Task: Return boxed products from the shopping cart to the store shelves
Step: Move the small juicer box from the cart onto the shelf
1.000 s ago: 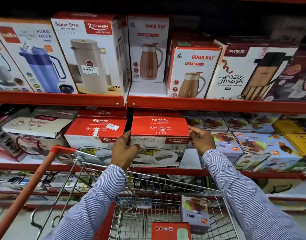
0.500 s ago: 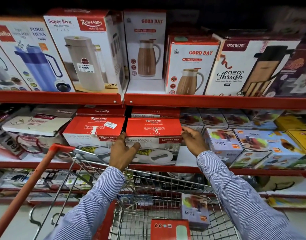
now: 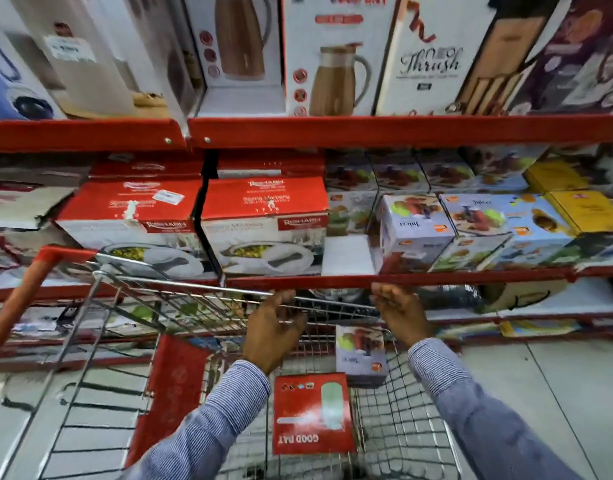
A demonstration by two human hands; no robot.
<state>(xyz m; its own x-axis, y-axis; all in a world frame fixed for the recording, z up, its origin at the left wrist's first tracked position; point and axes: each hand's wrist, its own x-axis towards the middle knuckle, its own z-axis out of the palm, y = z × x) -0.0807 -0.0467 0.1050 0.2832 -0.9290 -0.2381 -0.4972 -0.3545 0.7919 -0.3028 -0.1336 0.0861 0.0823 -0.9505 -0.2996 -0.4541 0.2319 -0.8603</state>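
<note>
Hands, both empty with fingers loosely spread, over cart (image 3: 180, 306): juicer box (image 3: 360, 355) upright just below, between left hand (image 3: 275, 327) and right hand (image 3: 400, 311); red box (image 3: 312, 414) lies nearer.

A red-and-white Rishabh casserole box (image 3: 263, 225) sits upright on the red middle shelf (image 3: 367, 280), just beside a matching box. In the wire shopping cart (image 3: 395, 424) below that shelf lie a red Good Day box (image 3: 312, 414), flat, and a standing juicer box (image 3: 360, 355).
</note>
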